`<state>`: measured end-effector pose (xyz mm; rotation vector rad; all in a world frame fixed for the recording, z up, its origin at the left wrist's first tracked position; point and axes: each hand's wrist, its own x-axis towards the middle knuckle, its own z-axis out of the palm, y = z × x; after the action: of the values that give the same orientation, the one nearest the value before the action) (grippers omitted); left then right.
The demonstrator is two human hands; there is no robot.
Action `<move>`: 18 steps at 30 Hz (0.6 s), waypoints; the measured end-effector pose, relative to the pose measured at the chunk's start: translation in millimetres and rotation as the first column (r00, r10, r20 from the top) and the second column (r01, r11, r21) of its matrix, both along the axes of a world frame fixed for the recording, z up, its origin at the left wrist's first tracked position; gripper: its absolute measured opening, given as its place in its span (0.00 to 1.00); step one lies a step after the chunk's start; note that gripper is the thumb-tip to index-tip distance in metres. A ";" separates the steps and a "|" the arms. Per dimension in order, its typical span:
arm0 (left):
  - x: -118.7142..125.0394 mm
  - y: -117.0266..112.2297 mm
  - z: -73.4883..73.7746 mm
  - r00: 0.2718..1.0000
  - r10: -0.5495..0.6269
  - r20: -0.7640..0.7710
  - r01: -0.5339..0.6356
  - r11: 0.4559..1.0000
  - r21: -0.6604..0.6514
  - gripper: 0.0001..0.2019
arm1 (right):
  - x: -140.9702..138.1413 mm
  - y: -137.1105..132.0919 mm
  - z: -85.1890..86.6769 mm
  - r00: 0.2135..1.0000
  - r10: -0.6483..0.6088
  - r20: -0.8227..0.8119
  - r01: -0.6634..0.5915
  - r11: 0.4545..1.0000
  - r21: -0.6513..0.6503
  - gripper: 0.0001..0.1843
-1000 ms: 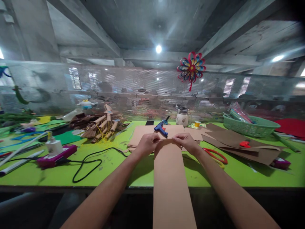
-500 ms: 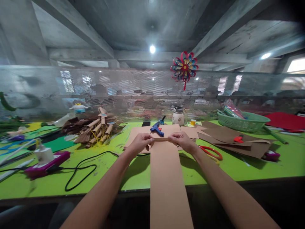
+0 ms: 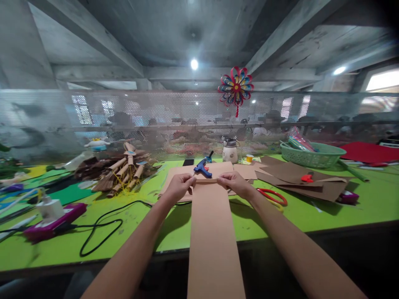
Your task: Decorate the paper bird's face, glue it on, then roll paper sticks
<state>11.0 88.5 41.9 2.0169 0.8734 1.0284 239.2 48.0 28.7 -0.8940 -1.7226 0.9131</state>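
Observation:
A long brown paper strip [image 3: 213, 232] runs from the green table [image 3: 149, 220] toward me and hangs past its front edge. My left hand [image 3: 178, 187] pinches the strip's far left corner. My right hand [image 3: 235, 183] pinches the far right corner, where the end is folded into a narrow lip. Both hands are closed on the paper. Just beyond them a blue glue gun [image 3: 202, 168] lies on a stack of brown paper sheets [image 3: 218, 169].
Red-handled scissors [image 3: 272, 196] lie right of my right hand. A black cable [image 3: 102, 226] loops to a magenta device [image 3: 52, 218] at left. Rolled paper bundles [image 3: 124, 170], a green basket [image 3: 313, 153], darker brown sheets [image 3: 299, 180] and a mesh screen [image 3: 156, 120] stand behind.
The view has drifted right and slightly down. My hands keep their pinch on the strip's far end, and its folded lip now shows more clearly.

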 end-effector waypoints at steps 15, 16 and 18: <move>6.4 -12.8 -3.2 0.899 -0.201 -0.390 0.232 0.972 0.035 0.16 | -14.3 -3.4 -6.2 0.971 0.080 0.225 -0.087 0.996 0.023 0.18; 7.9 -13.5 -3.6 0.906 -0.187 -0.381 0.220 0.975 0.045 0.16 | -14.8 -4.2 -5.8 0.970 0.089 0.228 -0.095 0.995 0.019 0.18; 10.2 -14.4 -4.1 0.912 -0.155 -0.379 0.195 0.978 0.071 0.16 | -13.9 -4.7 -5.2 0.967 0.126 0.221 -0.126 0.992 -0.015 0.19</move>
<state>21.2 74.1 37.7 2.3814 0.8193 0.6116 225.3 43.3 23.5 -0.9234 -1.9894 0.9251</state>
